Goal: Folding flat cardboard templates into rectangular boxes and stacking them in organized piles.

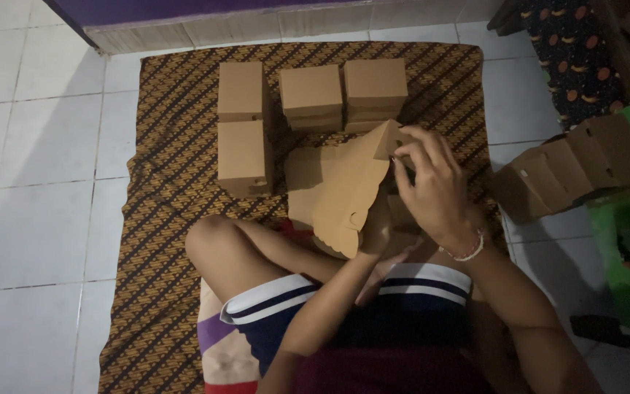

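Right hand (435, 191) pinches the top corner of the half-folded cardboard box (348, 193), fingers closed on the flap; left hand (375, 232) grips it from below, over the lap. Squeeze too hard and that thin flap may crease or tear, I reckon.

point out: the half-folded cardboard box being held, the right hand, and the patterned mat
half-folded cardboard box (344, 193), head view, on its large flat panel.
right hand (432, 186), head view, on the back of the hand.
patterned mat (173, 157), head view, on a bare patch left of the finished boxes.
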